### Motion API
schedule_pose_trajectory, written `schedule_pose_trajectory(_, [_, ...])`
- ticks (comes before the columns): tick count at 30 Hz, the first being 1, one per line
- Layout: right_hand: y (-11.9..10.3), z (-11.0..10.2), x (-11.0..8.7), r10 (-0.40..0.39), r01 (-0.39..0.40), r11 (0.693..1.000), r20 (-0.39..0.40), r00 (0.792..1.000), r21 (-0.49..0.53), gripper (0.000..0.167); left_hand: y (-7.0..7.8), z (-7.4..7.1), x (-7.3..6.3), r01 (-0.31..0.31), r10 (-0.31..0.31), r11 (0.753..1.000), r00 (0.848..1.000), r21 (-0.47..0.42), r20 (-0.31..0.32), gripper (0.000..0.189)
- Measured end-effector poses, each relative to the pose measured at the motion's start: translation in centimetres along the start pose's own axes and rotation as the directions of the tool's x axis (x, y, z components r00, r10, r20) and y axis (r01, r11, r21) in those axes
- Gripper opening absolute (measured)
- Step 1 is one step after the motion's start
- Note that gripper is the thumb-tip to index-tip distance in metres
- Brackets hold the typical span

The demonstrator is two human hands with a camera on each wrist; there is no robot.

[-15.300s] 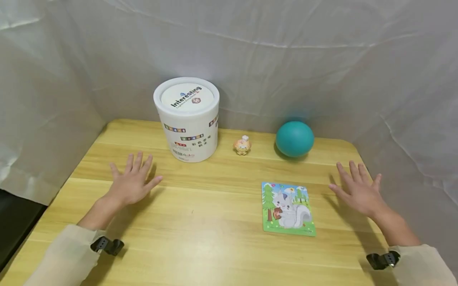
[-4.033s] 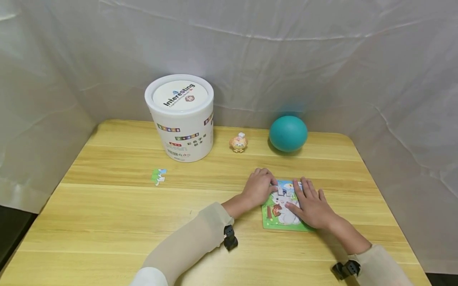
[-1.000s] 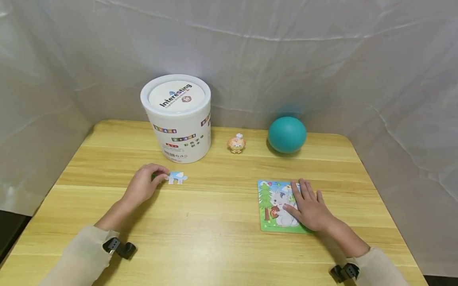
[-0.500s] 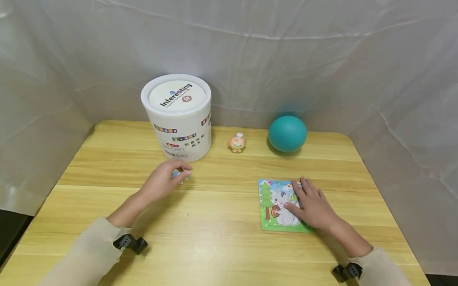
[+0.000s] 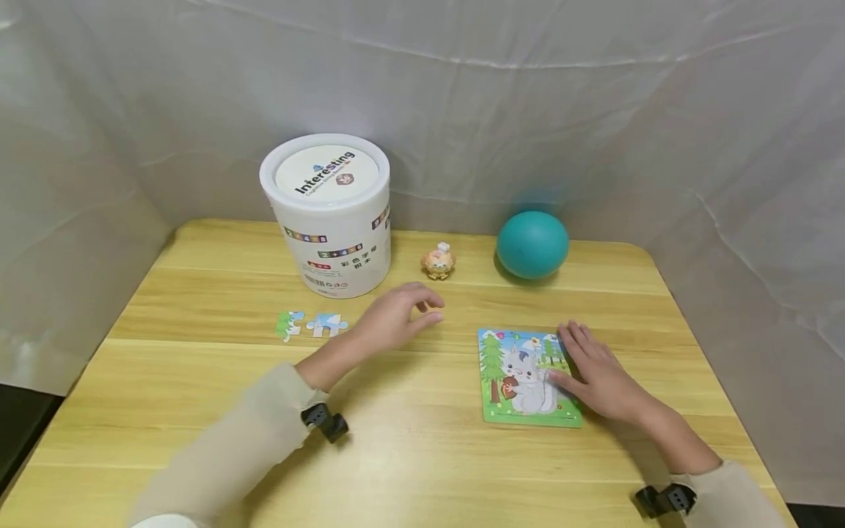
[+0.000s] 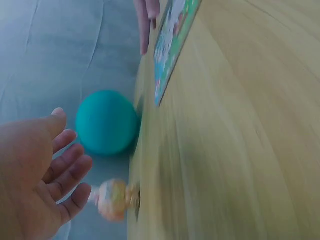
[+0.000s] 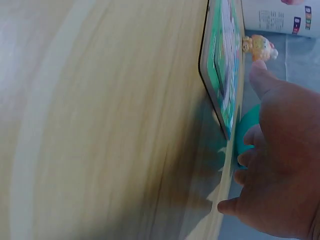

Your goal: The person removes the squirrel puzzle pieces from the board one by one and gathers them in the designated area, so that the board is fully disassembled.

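Observation:
A square jigsaw puzzle (image 5: 521, 396) with a grey squirrel picture lies flat on the table at right of centre. My right hand (image 5: 604, 381) lies at its right edge with fingers straight, its thumb reaching over the squirrel's tail. My left hand (image 5: 392, 319) is over the table between the bucket and the puzzle, fingers loosely bent and holding nothing. Behind that arm, two loose jigsaw pieces lie side by side: a green-and-blue piece (image 5: 287, 324) and a mostly blue piece (image 5: 328, 321). In the left wrist view the left hand (image 6: 35, 175) shows no object between its fingers.
A white lidded bucket (image 5: 330, 235) stands at the back left. Right of it, along the back, are a small orange chick figurine (image 5: 439, 262) and a teal ball (image 5: 532, 246). Grey cloth (image 5: 462, 110) walls the back and sides of the wooden table (image 5: 409, 455).
Two pieces have gone from the puzzle to the table's left. My left hand has let go of the blue piece and moved right. My right hand has shifted slightly right.

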State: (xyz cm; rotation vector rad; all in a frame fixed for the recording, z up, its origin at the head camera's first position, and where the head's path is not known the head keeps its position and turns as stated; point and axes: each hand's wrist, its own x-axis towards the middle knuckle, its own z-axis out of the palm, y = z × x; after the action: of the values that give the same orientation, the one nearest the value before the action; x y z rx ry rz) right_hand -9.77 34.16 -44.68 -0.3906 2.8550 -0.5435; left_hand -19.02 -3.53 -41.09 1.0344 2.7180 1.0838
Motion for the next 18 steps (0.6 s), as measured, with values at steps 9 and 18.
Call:
schedule_pose_trajectory(9, [0.8, 0.6, -0.3, 0.015, -0.014, 0.999, 0.009, 1.0, -0.037, 0.086, 3.0, 4.6, 3.5, -0.052, 0.053, 0.999, 0.994, -0.016, 0.096, 0.033])
schedule_pose_trajectory(18, [1.2, 1.5, -0.3, -0.007, 0.006, 1.0, -0.026, 1.0, -0.027, 0.084, 4.8, 8.4, 5.4, -0.061, 0.058, 0.998, 0.982, 0.012, 0.182, 0.038])
